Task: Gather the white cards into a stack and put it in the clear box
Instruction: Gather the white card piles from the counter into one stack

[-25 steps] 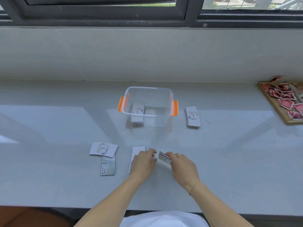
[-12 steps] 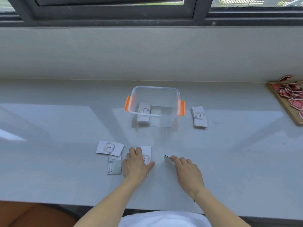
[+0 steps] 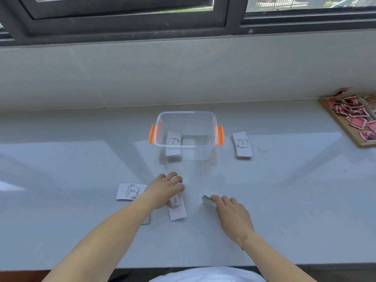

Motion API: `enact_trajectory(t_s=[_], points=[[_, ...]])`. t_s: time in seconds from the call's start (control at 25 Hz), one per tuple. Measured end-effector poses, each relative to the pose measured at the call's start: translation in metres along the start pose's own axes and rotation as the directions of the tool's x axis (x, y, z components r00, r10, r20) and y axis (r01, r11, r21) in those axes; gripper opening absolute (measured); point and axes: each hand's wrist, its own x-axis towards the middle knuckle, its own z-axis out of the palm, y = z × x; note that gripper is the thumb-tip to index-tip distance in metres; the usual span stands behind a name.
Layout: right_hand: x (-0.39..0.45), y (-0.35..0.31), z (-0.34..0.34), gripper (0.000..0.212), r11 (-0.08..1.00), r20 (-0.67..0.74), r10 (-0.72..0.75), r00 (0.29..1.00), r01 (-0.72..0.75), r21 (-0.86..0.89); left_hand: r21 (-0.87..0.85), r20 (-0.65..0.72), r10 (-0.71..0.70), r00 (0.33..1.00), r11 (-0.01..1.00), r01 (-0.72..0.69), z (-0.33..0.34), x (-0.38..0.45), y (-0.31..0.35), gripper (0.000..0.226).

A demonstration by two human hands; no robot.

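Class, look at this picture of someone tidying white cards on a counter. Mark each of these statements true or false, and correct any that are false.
1. The clear box already has white cards in it. True.
2. The right hand is empty. False: it holds a small stack of cards at its fingertips.
3. The left hand rests on a white card lying on the counter. True.
4. The pile of white cards beside the box lies to the left of it. False: it lies to the right, past the orange handle.
5. The box has a lid on. False: it is open on top.
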Motion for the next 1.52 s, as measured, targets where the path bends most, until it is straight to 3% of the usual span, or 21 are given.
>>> enact_trajectory(t_s=[0.2,0.32,0.44,0.56,0.76,0.88,1.0,1.12,1.24,1.4,1.52], points=[[-0.001,-0.001,0.0,0.047,1.0,0.004,-0.011,1.0,0.011,0.004,-0.297,0.004,-0.133,0.991,0.946,0.128,-0.004,-0.007,-0.016,0.024],[-0.002,0.0,0.003,0.061,1.0,-0.021,-0.028,0.999,0.028,0.004,-0.585,0.033,-0.319,0.947,0.762,0.277,-0.012,-0.01,-0.033,0.019],[-0.003,0.0,0.003,0.067,0.997,-0.04,-0.079,0.996,0.08,0.019,-0.713,-0.071,-0.444,0.893,0.649,0.266,-0.018,-0.007,-0.02,0.018],[-0.003,0.0,0.002,0.067,0.992,-0.097,-0.116,0.988,0.12,0.036,-0.774,-0.081,-0.363,0.928,0.609,0.171,-0.012,-0.001,0.021,0.021],[-0.001,-0.003,0.004,0.088,0.997,-0.206,-0.061,0.977,0.068,0.029,-0.868,-0.102,-0.268,0.958,0.495,0.046,-0.008,0.008,0.065,0.034],[0.002,-0.004,0.004,0.085,0.997,-0.189,-0.07,0.979,0.071,-0.003,-0.913,-0.065,-0.227,0.972,0.408,0.034,-0.011,0.012,0.078,0.046],[0.003,-0.005,0.004,0.07,0.994,-0.162,-0.083,0.983,0.07,-0.084,-0.948,-0.018,-0.225,0.974,0.314,0.055,-0.011,0.013,0.089,0.053],[-0.001,-0.009,0.003,0.038,0.989,-0.128,-0.068,0.989,0.05,-0.139,-0.954,0.015,-0.231,0.973,0.289,0.083,-0.007,0.012,0.097,0.053],[-0.004,-0.011,0.004,0.019,0.992,-0.046,-0.046,0.998,0.041,-0.121,-0.948,0.062,-0.226,0.972,0.292,0.129,-0.005,0.013,0.103,0.05],[-0.001,-0.007,0.004,0.021,0.995,-0.02,-0.061,0.998,0.06,-0.075,-0.933,0.103,-0.235,0.967,0.315,0.176,-0.006,0.009,0.095,0.049],[-0.001,-0.006,0.003,0.023,0.996,0.004,-0.071,0.997,0.071,-0.058,-0.89,0.067,-0.374,0.925,0.396,0.225,0.005,-0.011,0.055,0.05]])
